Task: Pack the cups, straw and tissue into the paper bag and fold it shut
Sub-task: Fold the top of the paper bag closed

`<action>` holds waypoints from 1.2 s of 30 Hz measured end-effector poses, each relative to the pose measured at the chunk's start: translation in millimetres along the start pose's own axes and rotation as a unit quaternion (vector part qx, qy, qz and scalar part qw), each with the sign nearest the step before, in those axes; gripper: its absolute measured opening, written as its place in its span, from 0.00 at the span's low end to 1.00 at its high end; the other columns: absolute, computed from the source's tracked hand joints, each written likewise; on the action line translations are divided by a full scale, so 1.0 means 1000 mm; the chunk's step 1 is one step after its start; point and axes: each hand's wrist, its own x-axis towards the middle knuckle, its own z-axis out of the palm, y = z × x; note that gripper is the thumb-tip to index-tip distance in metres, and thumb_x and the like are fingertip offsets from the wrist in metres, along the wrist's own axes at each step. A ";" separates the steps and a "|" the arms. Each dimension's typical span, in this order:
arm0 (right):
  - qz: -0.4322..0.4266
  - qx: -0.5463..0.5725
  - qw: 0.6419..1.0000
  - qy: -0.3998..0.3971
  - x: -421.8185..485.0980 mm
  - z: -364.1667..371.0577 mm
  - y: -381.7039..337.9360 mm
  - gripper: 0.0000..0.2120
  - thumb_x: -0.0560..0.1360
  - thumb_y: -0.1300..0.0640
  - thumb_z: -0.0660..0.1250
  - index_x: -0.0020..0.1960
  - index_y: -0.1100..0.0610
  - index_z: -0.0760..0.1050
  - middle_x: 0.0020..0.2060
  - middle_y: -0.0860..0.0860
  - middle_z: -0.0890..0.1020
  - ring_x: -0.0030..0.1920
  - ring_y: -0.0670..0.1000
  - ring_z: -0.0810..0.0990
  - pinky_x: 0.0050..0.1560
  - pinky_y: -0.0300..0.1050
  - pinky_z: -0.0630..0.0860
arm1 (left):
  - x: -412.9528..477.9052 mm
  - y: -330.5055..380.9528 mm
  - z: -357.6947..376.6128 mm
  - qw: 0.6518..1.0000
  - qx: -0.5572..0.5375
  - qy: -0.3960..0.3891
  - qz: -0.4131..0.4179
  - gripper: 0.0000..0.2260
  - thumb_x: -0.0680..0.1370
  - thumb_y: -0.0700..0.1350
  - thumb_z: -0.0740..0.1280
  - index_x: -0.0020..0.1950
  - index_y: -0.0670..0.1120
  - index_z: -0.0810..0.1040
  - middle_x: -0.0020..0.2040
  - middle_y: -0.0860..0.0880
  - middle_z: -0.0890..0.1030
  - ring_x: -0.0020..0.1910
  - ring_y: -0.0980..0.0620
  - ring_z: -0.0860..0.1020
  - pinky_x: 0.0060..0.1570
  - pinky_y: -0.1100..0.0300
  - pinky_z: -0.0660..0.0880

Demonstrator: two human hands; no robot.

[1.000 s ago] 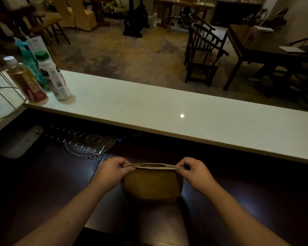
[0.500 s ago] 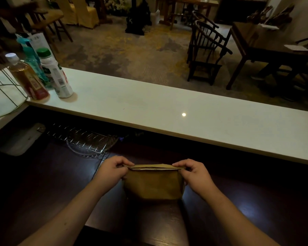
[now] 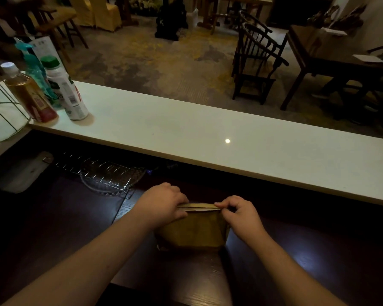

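Brown kraft paper bag [image 3: 194, 233] stands on the dark wooden table [image 3: 296, 261], near its front edge, below the white counter [image 3: 186, 133]. My left hand [image 3: 161, 206] and right hand [image 3: 241, 214] each pinch an end of its flattened top.

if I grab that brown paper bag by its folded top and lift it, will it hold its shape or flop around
The paper bag looks like thin, creasing paper, so its walls would probably buckle rather than stay stiff. Both the left hand and right hand pinch the flattened top, which likely gives a firm hold. Its weight can't be judged; the contents are hidden.
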 end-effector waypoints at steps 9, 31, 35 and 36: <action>-0.261 -0.378 0.880 -0.126 0.020 0.019 -0.053 0.07 0.77 0.48 0.66 0.53 0.48 0.78 0.46 0.47 0.79 0.47 0.50 0.75 0.46 0.48 0.75 | 0.012 0.003 0.006 0.998 0.003 0.048 0.038 0.12 0.81 0.54 0.62 0.52 0.51 0.84 0.49 0.52 0.81 0.51 0.51 0.76 0.43 0.58 0.68; -0.336 -0.418 0.832 -0.145 0.013 0.030 -0.034 0.04 0.76 0.55 0.69 0.50 0.54 0.81 0.43 0.51 0.78 0.42 0.51 0.73 0.40 0.47 0.74 | 0.022 0.009 0.021 0.999 -0.044 -0.006 0.020 0.09 0.79 0.54 0.67 0.48 0.49 0.80 0.50 0.50 0.80 0.53 0.49 0.77 0.47 0.54 0.71; -0.199 -0.336 0.906 -0.161 0.024 0.025 -0.044 0.08 0.78 0.47 0.66 0.51 0.50 0.79 0.45 0.47 0.78 0.44 0.47 0.76 0.43 0.47 0.77 | 0.019 0.010 0.024 0.999 -0.018 0.024 0.035 0.10 0.80 0.52 0.66 0.51 0.47 0.80 0.50 0.48 0.80 0.53 0.47 0.77 0.49 0.51 0.75; -0.177 -0.347 0.905 -0.171 0.028 0.024 -0.045 0.09 0.78 0.47 0.67 0.52 0.50 0.80 0.46 0.47 0.79 0.44 0.48 0.77 0.44 0.49 0.78 | 0.018 0.011 0.024 0.999 -0.016 0.031 0.035 0.10 0.80 0.53 0.66 0.52 0.47 0.80 0.50 0.48 0.80 0.53 0.47 0.77 0.49 0.51 0.75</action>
